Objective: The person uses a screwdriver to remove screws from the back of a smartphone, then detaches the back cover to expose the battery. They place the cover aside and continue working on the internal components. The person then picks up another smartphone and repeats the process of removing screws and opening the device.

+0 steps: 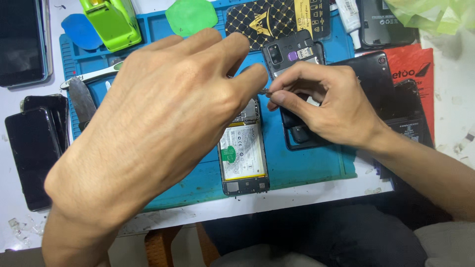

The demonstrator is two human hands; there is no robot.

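My left hand (163,123) fills the middle of the view, fingers spread and slightly curled, raised above an opened phone (243,158) whose white battery and green sticker show. Its fingertips meet my right hand (321,106) just above the phone's top end. My right hand pinches a tiny metal piece (265,91) between thumb and forefinger. Under my right hand lies a black phone back cover (292,52) with a camera cutout. Whether my left fingers also touch the small piece is hidden.
A blue work mat (307,168) covers the white table. A green tool (111,22), a green pick (190,16) and a blue pick (79,29) lie at its far side. Dark phones (34,153) sit at left, more phones (381,79) and a red packet (410,69) at right. A metal spatula (81,99) lies left.
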